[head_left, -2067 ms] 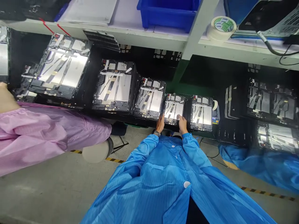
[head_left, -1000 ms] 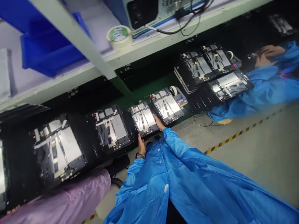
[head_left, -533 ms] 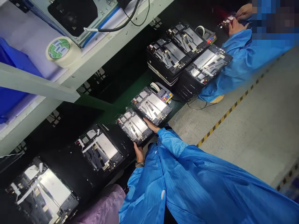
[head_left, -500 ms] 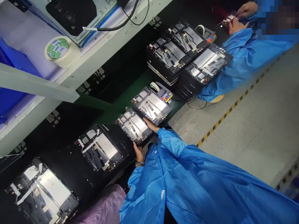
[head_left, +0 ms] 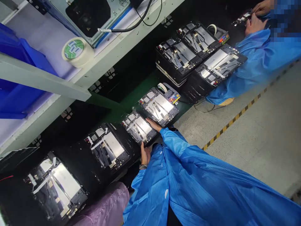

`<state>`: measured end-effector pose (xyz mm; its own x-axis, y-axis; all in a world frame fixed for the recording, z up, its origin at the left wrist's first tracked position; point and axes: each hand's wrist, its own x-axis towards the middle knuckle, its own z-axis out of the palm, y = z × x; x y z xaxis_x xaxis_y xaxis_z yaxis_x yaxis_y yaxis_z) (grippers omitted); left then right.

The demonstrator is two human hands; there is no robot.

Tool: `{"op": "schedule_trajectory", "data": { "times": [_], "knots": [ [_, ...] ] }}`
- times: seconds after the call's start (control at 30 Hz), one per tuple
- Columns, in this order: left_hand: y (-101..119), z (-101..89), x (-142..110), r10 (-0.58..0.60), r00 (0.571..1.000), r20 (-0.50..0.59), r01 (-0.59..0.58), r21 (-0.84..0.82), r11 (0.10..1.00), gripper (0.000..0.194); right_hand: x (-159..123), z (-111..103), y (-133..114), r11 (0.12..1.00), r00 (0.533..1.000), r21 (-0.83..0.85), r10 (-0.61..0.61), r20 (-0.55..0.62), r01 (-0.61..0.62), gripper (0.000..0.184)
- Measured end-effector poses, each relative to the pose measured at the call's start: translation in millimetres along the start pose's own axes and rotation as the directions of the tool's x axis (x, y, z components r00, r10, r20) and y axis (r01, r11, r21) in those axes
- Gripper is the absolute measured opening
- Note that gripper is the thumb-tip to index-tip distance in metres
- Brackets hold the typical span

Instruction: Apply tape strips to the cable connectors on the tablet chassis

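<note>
An opened tablet point(head_left: 139, 127), its silver battery and ribbon cables exposed, lies face up between my two hands. My left hand point(head_left: 145, 153), with a bracelet at the wrist, grips its near left corner, thumb on top. My right hand point(head_left: 154, 124) is along its right edge, fingers stretched out; their undersides are hidden. Close beside it on the right is another opened tablet point(head_left: 160, 107). To the left, a similar tablet point(head_left: 108, 147) rests on a black stack.
Farther left lies another opened tablet point(head_left: 58, 188). Stacked tablets point(head_left: 180, 56) stand at upper right, near a co-worker's hands point(head_left: 255, 23). A grey tool with coloured buttons point(head_left: 172, 95) carries a tape roll. Above runs a white shelf point(head_left: 103, 59) with masking tape point(head_left: 77, 51).
The whole view has shifted, so things appear farther right. The tablet between my hands looks slightly smaller and a little farther from its right neighbour. Both hands stay at its edges.
</note>
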<state>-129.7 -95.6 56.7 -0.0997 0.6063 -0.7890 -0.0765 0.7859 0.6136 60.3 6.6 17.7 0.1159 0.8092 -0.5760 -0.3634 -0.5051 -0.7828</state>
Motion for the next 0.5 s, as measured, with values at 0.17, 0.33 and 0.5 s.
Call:
{"op": "schedule_trajectory", "data": {
  "times": [0.17,0.33,0.5],
  "knots": [
    [-21,-12.0,5,-0.198,0.980,-0.012,0.186,-0.299,0.936,0.023,24,5,6,1.000,1.000,-0.019,-0.025,0.001,0.025,0.086],
    [-27,-13.5,8,-0.149,0.987,0.062,0.161,-0.458,0.874,0.017,29,8,20,0.998,0.998,-0.003,-0.056,-0.018,0.056,0.082],
    [-21,-12.9,4,-0.098,0.987,0.129,0.155,-0.571,0.806,0.014,25,7,22,0.998,0.998,0.020,-0.057,-0.026,0.057,0.075]
  ]
}}
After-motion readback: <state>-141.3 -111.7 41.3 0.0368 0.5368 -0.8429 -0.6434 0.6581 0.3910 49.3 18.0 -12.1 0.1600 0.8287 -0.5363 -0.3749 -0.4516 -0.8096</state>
